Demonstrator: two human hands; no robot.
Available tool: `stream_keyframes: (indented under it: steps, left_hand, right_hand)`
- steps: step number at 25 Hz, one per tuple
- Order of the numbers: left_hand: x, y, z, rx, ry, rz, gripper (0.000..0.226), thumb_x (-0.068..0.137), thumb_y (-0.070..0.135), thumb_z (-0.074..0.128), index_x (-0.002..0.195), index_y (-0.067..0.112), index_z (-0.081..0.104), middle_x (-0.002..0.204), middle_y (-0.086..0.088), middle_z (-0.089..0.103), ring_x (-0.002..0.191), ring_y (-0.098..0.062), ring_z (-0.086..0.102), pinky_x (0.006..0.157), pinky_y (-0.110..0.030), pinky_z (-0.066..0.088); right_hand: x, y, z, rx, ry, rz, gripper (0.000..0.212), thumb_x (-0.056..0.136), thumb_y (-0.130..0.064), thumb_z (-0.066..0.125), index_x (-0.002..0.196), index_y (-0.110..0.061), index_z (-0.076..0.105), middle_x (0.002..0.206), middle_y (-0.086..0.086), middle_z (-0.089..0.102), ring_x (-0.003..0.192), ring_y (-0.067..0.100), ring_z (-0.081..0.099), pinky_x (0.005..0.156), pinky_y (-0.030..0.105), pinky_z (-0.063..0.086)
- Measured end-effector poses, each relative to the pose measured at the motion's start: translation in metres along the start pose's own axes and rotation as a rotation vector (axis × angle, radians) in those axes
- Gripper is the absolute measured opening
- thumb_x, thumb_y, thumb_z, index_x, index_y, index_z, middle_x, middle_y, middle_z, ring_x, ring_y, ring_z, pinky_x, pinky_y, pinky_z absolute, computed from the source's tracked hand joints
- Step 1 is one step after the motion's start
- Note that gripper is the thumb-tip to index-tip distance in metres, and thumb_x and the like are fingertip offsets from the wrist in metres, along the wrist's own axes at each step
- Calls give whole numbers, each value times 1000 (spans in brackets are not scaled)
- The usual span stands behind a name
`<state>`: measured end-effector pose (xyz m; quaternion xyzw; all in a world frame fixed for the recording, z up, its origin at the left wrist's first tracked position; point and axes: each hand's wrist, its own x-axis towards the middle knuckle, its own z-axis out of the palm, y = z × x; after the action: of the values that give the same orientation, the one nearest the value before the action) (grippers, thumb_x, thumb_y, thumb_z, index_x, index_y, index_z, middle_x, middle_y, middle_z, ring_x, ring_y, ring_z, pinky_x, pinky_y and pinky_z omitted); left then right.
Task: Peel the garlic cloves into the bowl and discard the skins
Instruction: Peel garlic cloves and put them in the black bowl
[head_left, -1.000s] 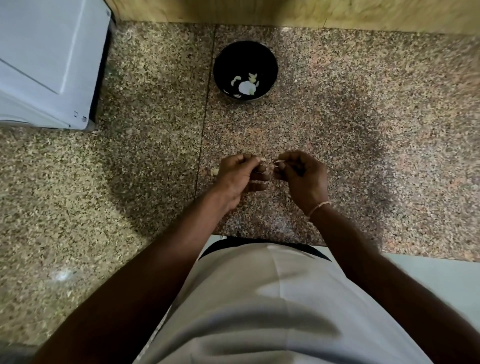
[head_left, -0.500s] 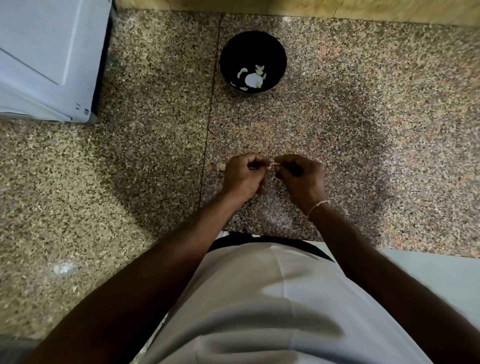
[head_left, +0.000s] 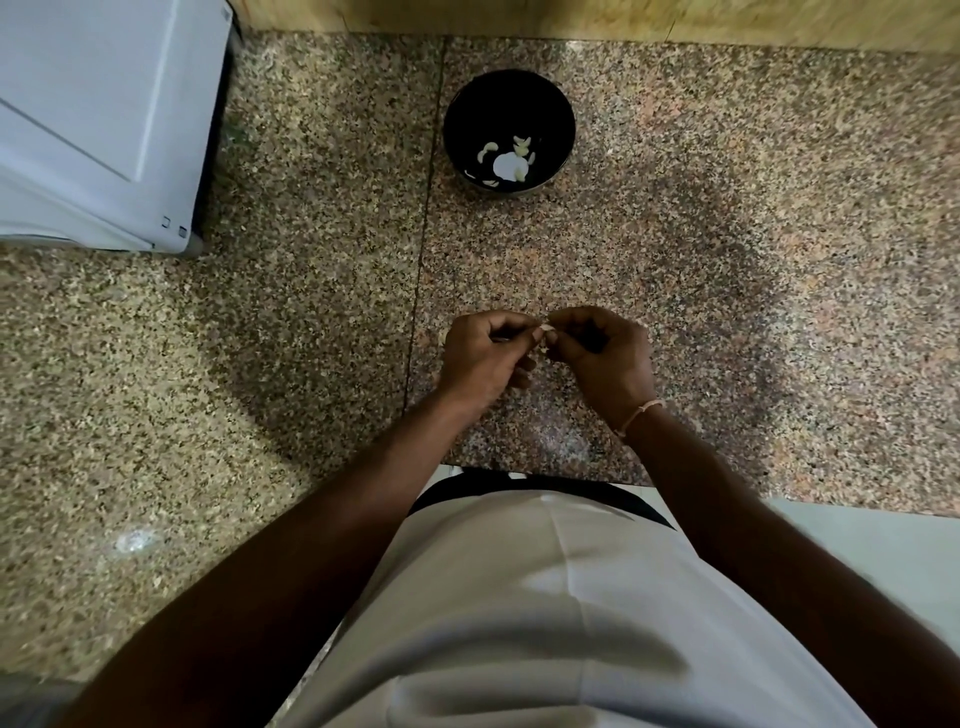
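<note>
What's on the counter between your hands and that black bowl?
Nothing shows there: the head view has only bare speckled countertop between the bowl and the hands, left hand and right hand, which pinch a garlic clove.

Polished speckled granite counter, glossy black bowl, smooth white plastic appliance, wood-look back edge

Garlic clove: mostly hidden between left hand and right hand; peel state unreadable.
White appliance, 10 o'clock: cut by frame edges.
Bowl contents, 12 o'clock: pale pieces, too small to count.
</note>
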<state>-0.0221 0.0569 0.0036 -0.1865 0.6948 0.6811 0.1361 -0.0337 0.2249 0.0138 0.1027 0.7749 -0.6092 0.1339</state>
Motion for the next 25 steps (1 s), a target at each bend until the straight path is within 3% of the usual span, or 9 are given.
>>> stream_keyframes:
  steps: [4, 12, 16, 20, 25]
  left_hand:
    - [0, 1, 0, 13, -13, 37, 6, 91, 13, 82, 96, 13, 79, 87, -5, 78, 66, -21, 74, 50, -37, 62]
    - [-1, 6, 2, -47, -58, 28, 9, 90, 15, 82, 98, 13, 79, 92, -11, 79, 67, -24, 75, 50, -36, 61]
    - [-3, 9, 7, -124, -68, 44, 6, 93, 18, 79, 99, 15, 79, 95, -11, 80, 67, -24, 75, 52, -34, 61]
    - [-6, 10, 6, -109, -59, 54, 11, 95, 16, 77, 104, 9, 77, 96, -11, 80, 68, -24, 75, 53, -36, 62]
    - [-12, 11, 6, -72, -59, 111, 12, 96, 13, 76, 105, 4, 75, 95, -12, 79, 68, -25, 76, 52, -36, 62]
  right_hand:
    - [-2, -2, -1, 100, 36, 48, 19, 86, 0, 79, 104, -6, 74, 88, 6, 79, 83, 21, 77, 79, 40, 65]
    - [-7, -10, -4, -23, 78, -45, 29, 86, -6, 81, 111, -13, 68, 93, 2, 78, 86, 14, 77, 77, 42, 65]
    - [-6, -12, -1, 92, 97, 49, 12, 92, -10, 76, 104, -14, 73, 90, 3, 79, 85, 19, 77, 79, 47, 65]
    - [-8, -12, -2, 32, 47, 51, 4, 95, -16, 73, 98, -17, 76, 87, -1, 79, 81, 17, 76, 76, 49, 65]
    - [-8, -20, -5, -136, 51, -42, 8, 92, -16, 72, 88, -18, 78, 80, 5, 76, 78, 39, 71, 68, 60, 60]
